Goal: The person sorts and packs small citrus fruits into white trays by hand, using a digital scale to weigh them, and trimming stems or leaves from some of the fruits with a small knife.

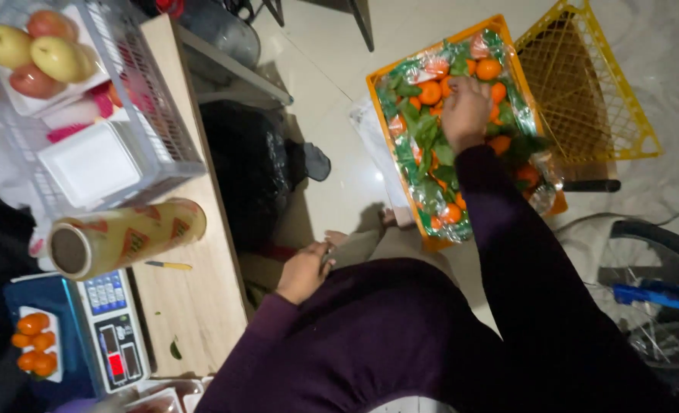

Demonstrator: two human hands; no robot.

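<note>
While I look down through the head camera, I see pale glossy floor tiles (pixel 332 92) filling most of the room, with a wooden tabletop (pixel 194 298) along the left edge. My right hand (pixel 466 111) reaches down into an orange crate (pixel 378 99) that stands on the floor; it is lined with clear plastic and holds tangerines (pixel 430 93) among green leaves. The hand lies on the fruit with its fingers curled downward, but I cannot tell whether they grip one. My left hand (pixel 303 271) rests by my knee, just beside the tabletop's edge, fingers loosely bent and holding nothing I can make out. An empty yellow crate (pixel 584 84) leans just beside the orange one. On the tabletop sit a roll of cling film (pixel 121 237), a weighing scale (pixel 114 333) carrying a white tray of tangerines (pixel 37 344), and a white wire basket (pixel 160 130) with apples and foam trays. A bicycle wheel (pixel 661 291) shows at the right.
</note>
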